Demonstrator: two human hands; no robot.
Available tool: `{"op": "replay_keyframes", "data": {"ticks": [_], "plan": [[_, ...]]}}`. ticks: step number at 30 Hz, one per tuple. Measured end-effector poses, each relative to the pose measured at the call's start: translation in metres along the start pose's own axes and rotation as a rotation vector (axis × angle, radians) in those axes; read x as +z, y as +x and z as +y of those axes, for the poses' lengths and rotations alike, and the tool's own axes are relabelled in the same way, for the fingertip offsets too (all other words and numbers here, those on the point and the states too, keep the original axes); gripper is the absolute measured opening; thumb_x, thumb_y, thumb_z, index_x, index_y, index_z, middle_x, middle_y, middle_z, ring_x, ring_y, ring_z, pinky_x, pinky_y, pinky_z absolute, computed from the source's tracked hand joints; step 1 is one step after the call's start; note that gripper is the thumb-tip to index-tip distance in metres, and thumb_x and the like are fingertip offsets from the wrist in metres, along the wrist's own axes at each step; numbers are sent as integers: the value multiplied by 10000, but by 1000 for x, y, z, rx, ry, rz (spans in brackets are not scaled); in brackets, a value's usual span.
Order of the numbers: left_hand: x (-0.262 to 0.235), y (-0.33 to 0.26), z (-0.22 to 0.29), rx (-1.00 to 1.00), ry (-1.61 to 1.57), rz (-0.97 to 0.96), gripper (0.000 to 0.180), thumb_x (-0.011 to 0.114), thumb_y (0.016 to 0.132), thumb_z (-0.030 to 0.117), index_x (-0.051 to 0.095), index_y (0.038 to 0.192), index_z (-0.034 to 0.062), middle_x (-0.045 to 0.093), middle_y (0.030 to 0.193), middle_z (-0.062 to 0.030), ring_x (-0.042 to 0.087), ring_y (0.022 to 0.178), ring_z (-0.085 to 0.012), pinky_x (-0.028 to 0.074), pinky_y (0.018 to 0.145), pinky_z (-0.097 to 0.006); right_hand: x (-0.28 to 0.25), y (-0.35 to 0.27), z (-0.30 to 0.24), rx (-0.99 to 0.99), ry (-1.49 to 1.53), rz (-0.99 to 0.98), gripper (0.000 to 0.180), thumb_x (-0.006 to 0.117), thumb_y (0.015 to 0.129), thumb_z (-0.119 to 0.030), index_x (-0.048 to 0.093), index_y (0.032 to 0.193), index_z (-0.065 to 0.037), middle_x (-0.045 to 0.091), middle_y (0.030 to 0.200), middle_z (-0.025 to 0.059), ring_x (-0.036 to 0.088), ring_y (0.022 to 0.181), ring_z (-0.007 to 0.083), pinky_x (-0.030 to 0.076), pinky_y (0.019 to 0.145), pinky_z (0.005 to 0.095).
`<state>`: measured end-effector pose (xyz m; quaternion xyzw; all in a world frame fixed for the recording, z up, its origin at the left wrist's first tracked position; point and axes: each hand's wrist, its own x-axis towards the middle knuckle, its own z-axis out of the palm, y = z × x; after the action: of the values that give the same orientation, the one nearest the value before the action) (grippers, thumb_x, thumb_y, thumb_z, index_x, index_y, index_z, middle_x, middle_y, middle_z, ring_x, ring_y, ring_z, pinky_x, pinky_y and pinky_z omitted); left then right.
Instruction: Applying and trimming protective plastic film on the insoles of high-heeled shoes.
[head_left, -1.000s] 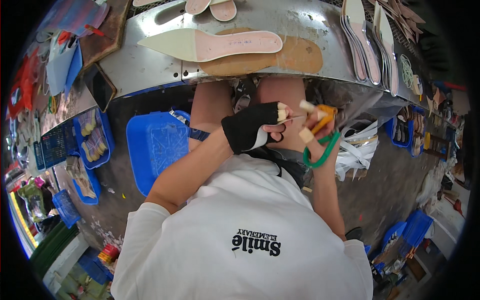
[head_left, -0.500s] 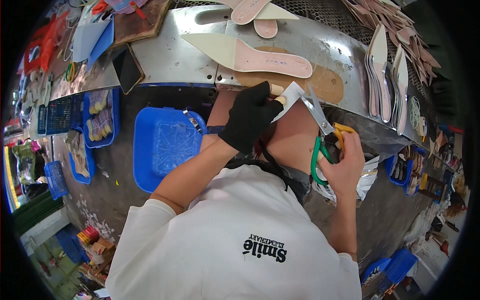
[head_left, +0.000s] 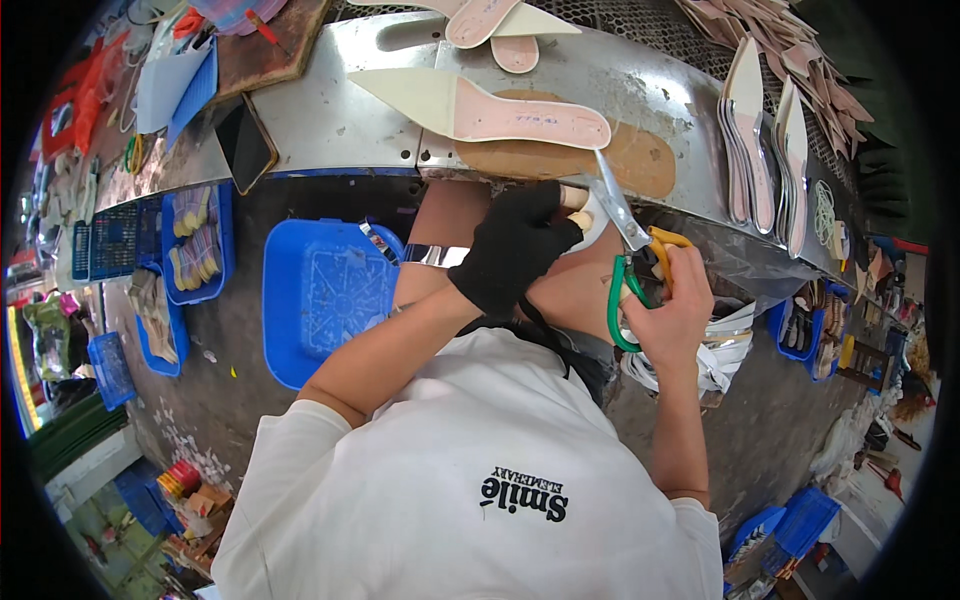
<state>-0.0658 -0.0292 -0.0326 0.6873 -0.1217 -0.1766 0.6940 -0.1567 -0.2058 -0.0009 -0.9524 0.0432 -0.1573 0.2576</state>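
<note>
My left hand [head_left: 515, 250], in a black glove with light-coloured fingertips showing, is closed on a thin white strip [head_left: 594, 222] above my lap. A shiny silver length [head_left: 432, 255] stretches from the glove toward the blue basin; whether it belongs to the same strip is hidden by the hand. My right hand [head_left: 675, 315] grips scissors [head_left: 628, 222] with one green and one yellow handle. Their blades point up and left, right beside the white strip. Just beyond, a pink and cream insole [head_left: 530, 120] lies on the metal bench, partly over a brown oval patch [head_left: 640, 160].
The metal bench [head_left: 330, 130] curves ahead of me, with a phone [head_left: 246, 145] at its edge. Stacked insoles [head_left: 745, 140] stand at the right. A blue basin [head_left: 300, 345] sits at my left, near a crate of bundles [head_left: 200, 285]. White strips [head_left: 728, 345] hang at my right.
The white strip has turned, and less of it shows past my left fingers. A silver length now shows left of the glove. The scissors have shifted slightly and remain in my right hand.
</note>
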Motion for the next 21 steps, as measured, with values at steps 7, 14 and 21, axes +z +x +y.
{"op": "replay_keyframes", "data": {"ticks": [7, 14, 21], "plan": [[-12, 9, 11, -156, -272, -102, 153, 584, 855, 152, 639, 892, 14, 584, 677, -6, 497, 605, -46, 398, 555, -212, 3, 2, 3, -2, 76, 46, 497, 753, 576, -186, 547, 981, 15, 517, 854, 101, 475, 595, 207, 387, 498, 291], [-88, 28, -21, 38, -616, 297, 206, 553, 914, 289, 552, 984, 95, 564, 829, -41, 562, 719, -137, 473, 629, -284, -29, 9, 37, -27, -85, -117, 522, 773, 555, -182, 530, 977, 5, 512, 896, 127, 545, 817, 319, 459, 680, 390], [-118, 10, 30, 39, -937, -104, 247, 499, 944, 234, 512, 1085, 32, 515, 775, -39, 495, 623, -137, 403, 520, -242, -61, 49, 48, 120, -52, -121, 511, 767, 591, -155, 526, 1003, 26, 513, 872, 120, 516, 746, 262, 429, 672, 339]]}}
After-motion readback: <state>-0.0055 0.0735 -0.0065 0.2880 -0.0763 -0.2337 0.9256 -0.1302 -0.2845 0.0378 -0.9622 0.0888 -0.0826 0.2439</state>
